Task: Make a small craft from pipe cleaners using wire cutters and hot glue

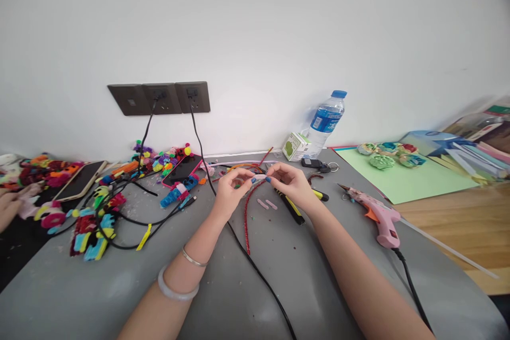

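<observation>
pink strip [260, 177] in both hands [234, 191] [291, 185], table sides [454, 289] well apart

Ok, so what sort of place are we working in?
Probably a handicraft workspace, though home or studio I can't tell. The pink glue gun, the colourful fuzzy pieces and the red tinsel-like stem on the grey table suggest it.

On the tabletop [274, 281], two strips [271, 205] lie left of a glue gun [385, 220]; behind, a bottle [327, 121] stands right of a carton [295, 147].
</observation>
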`<state>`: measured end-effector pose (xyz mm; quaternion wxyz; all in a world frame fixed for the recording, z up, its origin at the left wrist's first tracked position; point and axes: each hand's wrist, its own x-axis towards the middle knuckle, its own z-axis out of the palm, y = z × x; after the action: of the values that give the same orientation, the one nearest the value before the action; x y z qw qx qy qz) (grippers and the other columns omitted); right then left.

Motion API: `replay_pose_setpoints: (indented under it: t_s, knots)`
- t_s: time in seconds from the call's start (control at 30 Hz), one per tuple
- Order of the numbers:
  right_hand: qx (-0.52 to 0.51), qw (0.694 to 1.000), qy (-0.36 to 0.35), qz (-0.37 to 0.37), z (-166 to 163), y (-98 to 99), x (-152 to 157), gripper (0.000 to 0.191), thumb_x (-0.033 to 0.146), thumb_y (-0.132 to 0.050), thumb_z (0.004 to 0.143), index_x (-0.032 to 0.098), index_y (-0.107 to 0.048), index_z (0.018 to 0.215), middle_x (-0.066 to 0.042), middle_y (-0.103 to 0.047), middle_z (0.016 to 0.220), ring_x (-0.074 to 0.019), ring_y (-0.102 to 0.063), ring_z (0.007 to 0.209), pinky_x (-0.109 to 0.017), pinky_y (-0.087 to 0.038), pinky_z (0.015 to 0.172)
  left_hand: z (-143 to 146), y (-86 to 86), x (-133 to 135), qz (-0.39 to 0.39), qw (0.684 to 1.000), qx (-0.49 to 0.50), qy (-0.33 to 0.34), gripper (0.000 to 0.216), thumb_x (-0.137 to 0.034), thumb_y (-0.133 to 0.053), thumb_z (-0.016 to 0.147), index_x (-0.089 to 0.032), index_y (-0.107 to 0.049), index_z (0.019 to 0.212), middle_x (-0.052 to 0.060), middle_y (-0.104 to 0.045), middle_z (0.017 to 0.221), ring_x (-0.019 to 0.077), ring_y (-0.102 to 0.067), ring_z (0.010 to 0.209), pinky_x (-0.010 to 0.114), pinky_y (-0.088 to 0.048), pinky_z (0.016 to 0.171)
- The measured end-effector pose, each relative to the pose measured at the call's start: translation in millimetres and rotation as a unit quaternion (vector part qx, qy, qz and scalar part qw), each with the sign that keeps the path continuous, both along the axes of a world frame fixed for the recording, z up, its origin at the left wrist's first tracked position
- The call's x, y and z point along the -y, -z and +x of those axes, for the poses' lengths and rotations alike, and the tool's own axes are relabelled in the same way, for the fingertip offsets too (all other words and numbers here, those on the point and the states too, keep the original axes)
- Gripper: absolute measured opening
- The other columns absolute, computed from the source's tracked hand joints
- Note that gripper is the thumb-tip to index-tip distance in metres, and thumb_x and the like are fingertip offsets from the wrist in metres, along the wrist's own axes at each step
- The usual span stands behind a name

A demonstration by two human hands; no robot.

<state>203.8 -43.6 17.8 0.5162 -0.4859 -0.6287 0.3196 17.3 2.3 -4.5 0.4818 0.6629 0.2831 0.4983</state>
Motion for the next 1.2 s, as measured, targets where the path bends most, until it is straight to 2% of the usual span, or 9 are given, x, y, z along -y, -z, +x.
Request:
replay_pose_setpoints:
  t_s: [0.33, 0.53, 1.2]
  knots:
    - [0.0, 1.0, 0.004, -0.001, -0.8, 1.1, 0.2, 0.01, 0.029, -0.064, 0.08, 0.019, -0.063, 0.081, -0.002, -0.061, 0.079, -0.0136, -0.049, 0.065, -0.028, -0.037, 0.061, 0.6, 1.6, -1.1, 0.0, 1.0, 0.004, 0.003, 0.009, -0.021, -0.065, 0.082, -0.018, -0.071, 0.088, 0.005, -0.07, 0.091, 0.0146, -0.063, 0.081, 0.023, -0.049, 0.068]
    - [0.006, 1.0, 0.01, -0.003, -1.7, -0.8, 0.7, 0.016, 0.035, -0.067, 0.079, 0.019, -0.063, 0.081, -0.003, -0.062, 0.08, -0.0146, -0.052, 0.066, -0.028, -0.04, 0.061, 1.4, 2.5, -1.4, -0.005, 1.0, 0.006, 0.003, 0.009, -0.022, -0.066, 0.081, -0.018, -0.07, 0.087, 0.006, -0.07, 0.092, 0.015, -0.064, 0.081, 0.023, -0.049, 0.067]
    - [0.01, 1.0, 0.006, -0.006, -1.6, -2.1, 1.9, 0.013, 0.032, -0.065, 0.08, 0.019, -0.063, 0.082, -0.002, -0.062, 0.078, -0.0147, -0.052, 0.067, -0.028, -0.041, 0.062, 1.9, -7.1, 4.6, -0.015, 1.0, 0.0, 0.004, 0.008, -0.024, -0.065, 0.079, -0.017, -0.067, 0.084, 0.005, -0.067, 0.087, 0.014, -0.061, 0.077, 0.024, -0.048, 0.065]
